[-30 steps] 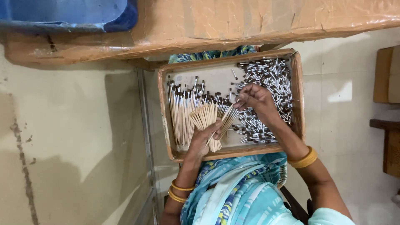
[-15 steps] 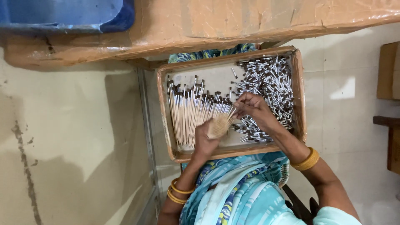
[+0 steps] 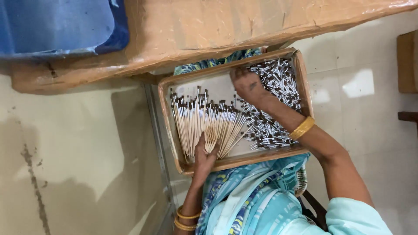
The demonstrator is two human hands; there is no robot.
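Observation:
A shallow wooden tray (image 3: 237, 161) rests on my lap. Pale thin sticks with dark tips (image 3: 191, 119) lie side by side in its left half. A loose heap of short dark-and-silver pieces (image 3: 278, 80) fills the right half. My left hand (image 3: 203, 160) is at the tray's near edge, shut on a small bundle of the pale sticks (image 3: 212, 136). My right hand (image 3: 248, 88), with a gold bangle at the wrist, lies palm down at the far end of the tray on the edge of the heap. Its fingertips are hidden.
A brown paper-wrapped table edge (image 3: 209, 30) overhangs the far side of the tray, with a blue plastic sheet (image 3: 56, 24) on it. A metal table leg (image 3: 156, 139) stands left of the tray. Pale tiled floor (image 3: 74, 165) lies around, and wooden furniture (image 3: 407, 61) is at the right.
My right hand has left the bundle in the middle of the tray and moved to the far end by the loose heap. My left hand keeps the bundle, now closer to the near edge.

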